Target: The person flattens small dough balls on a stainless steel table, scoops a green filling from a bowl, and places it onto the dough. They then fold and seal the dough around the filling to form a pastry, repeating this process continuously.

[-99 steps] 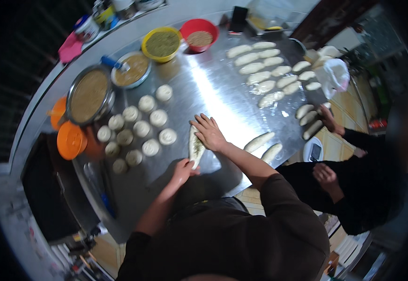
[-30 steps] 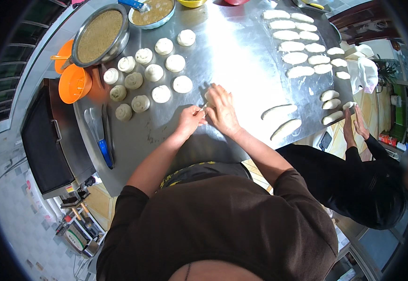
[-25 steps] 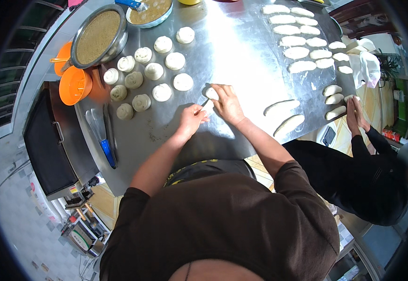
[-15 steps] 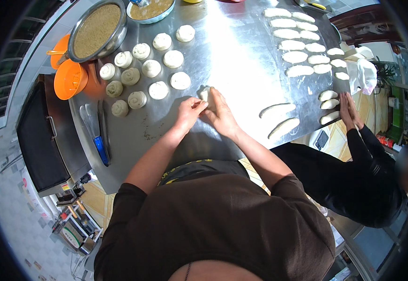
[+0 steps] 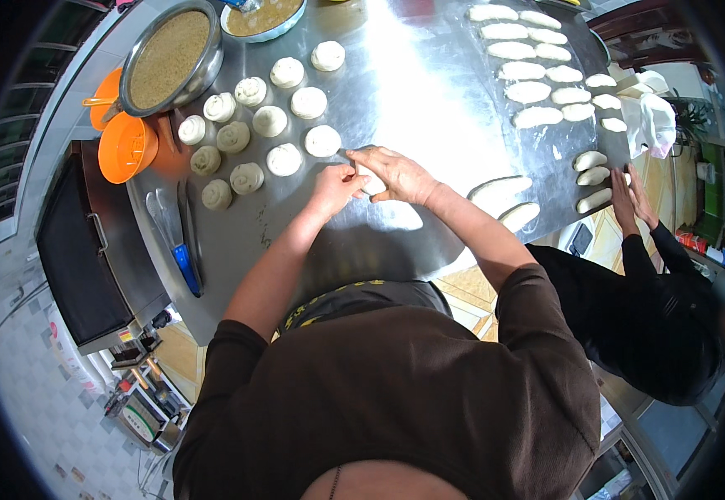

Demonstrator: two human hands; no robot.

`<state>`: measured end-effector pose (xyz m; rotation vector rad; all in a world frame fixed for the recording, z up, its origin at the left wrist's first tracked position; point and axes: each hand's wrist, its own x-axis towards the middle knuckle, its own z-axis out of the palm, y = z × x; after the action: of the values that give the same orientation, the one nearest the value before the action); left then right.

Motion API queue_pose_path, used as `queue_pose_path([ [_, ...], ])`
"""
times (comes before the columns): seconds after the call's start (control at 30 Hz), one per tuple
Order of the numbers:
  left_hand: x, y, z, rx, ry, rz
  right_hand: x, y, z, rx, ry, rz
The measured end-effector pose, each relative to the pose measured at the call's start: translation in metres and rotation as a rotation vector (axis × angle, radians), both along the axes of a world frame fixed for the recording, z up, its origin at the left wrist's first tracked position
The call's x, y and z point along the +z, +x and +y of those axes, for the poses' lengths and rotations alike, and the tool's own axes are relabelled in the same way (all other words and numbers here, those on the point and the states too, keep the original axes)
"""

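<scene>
A small white dough bun (image 5: 369, 181) sits at the near middle of the steel table, partly hidden between my hands. My left hand (image 5: 333, 188) pinches its left side with thumb and fingertips. Curved round the far and right sides is my right hand (image 5: 401, 177), fingers pointing left and thumb on the near side. Just beyond my left hand stand several coiled dough buns (image 5: 283, 159) in loose rows. Two long dough strips (image 5: 519, 217) lie to the right of my right hand.
Many dough pieces (image 5: 529, 92) fill the far right of the steel table (image 5: 429, 242). A co-worker's hands (image 5: 625, 196) work at the right edge. At left are a metal bowl of filling (image 5: 171, 58), orange bowls (image 5: 127, 148) and a blue-handled knife (image 5: 183, 262).
My right hand has turned from pointing away to reaching leftward around the dough bun. My left hand keeps its pinch. The co-worker's hands have moved slightly apart.
</scene>
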<state>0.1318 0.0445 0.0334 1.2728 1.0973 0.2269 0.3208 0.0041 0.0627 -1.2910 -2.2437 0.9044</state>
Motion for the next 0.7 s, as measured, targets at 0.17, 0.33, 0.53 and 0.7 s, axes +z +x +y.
queue_pose_path([
  [0.17, 0.004, -0.002, 0.005, -0.009, -0.057, -0.005, 0.002, 0.005, 0.001, 0.031, 0.012, -0.004],
  [0.33, 0.007, -0.002, 0.01, 0.005, -0.058, -0.017, -0.011, 0.004, 0.003, -0.14, -0.055, -0.015],
  [0.53, 0.002, -0.005, 0.008, -0.018, -0.058, -0.025, -0.01, -0.004, -0.008, -0.283, 0.158, 0.12],
  [0.7, 0.007, -0.003, 0.007, 0.054, -0.172, -0.041, -0.007, 0.001, -0.009, -0.258, -0.039, 0.009],
])
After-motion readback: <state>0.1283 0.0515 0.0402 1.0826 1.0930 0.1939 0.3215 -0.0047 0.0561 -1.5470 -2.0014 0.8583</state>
